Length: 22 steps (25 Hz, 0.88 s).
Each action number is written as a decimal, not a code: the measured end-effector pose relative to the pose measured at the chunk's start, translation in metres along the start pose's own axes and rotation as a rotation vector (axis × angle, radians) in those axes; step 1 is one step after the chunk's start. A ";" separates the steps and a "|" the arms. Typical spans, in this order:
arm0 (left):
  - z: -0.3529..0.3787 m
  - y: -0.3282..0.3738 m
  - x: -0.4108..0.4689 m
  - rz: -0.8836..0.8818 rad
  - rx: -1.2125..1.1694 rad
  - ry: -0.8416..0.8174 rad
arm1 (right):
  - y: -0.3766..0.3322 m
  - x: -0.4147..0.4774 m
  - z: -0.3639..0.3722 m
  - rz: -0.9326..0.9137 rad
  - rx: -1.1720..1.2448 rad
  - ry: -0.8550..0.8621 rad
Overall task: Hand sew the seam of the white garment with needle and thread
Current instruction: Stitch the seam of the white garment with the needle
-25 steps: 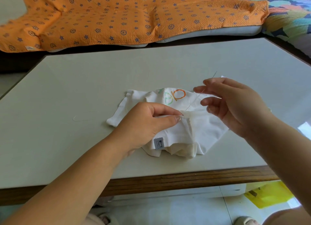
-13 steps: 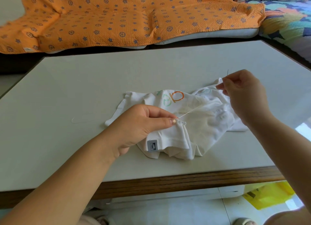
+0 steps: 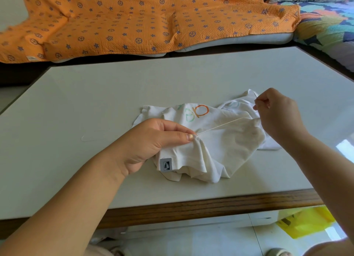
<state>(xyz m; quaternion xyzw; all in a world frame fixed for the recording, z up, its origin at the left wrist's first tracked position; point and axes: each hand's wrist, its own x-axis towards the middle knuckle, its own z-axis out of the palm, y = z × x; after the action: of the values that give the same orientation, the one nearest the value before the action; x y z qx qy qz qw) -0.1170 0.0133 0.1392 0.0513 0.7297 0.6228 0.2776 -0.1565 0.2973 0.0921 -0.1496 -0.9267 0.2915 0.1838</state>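
Left hand, centre of frame: thumb and forefinger closed in a pinch on a gathered fold of the garment, the other fingers curled beneath. Right hand, centre right: fingers curled tight and fingertips pressed together on the needle, of which only a thin dark sliver shows above them. Thread: pale, taut, running in a straight line from the pinched fold up and rightward to the right hand. Garment: white, crumpled, lying on the table at the centre of the frame, nearer the lower edge than the upper; its fabric bunches into pleats under the left thumb. Print: orange and green letter shapes on the garment's upper part. Label: small grey patch with a dark motif, at the garment's lower left hem, just below the left hand. Loose strand: a faint pale curl on the table, left of the left hand and apart from it. Table: pale grey top with a wood front edge across the lower frame. Blanket: orange with blue stars and circles, across the top. Quilt: multicoloured, upper right. Bag: yellow, on the floor, lower right.
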 end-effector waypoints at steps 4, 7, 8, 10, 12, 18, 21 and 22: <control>0.000 -0.001 0.001 0.007 0.020 0.016 | -0.014 -0.010 -0.002 -0.019 -0.024 -0.012; 0.003 -0.002 0.003 0.029 0.018 0.057 | -0.049 -0.039 -0.004 -0.039 0.238 -0.129; 0.004 -0.003 0.004 0.035 0.024 0.072 | -0.062 -0.054 -0.006 -0.035 0.389 -0.229; 0.007 -0.002 0.004 0.042 0.026 0.098 | -0.080 -0.080 -0.010 -0.057 0.579 -0.398; 0.009 -0.002 0.004 0.051 0.021 0.112 | -0.087 -0.097 -0.014 -0.109 0.582 -0.461; 0.010 -0.001 0.003 0.056 0.090 0.137 | -0.085 -0.101 -0.016 -0.116 0.524 -0.401; 0.007 0.000 0.002 0.060 0.141 0.150 | -0.083 -0.098 -0.019 -0.103 0.559 -0.375; 0.006 0.000 0.002 0.064 0.132 0.157 | -0.083 -0.096 -0.021 -0.091 0.572 -0.386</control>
<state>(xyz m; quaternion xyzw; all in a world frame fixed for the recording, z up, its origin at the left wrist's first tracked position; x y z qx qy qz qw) -0.1158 0.0188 0.1384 0.0438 0.7865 0.5843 0.1954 -0.0760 0.2052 0.1329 0.0074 -0.8310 0.5537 0.0526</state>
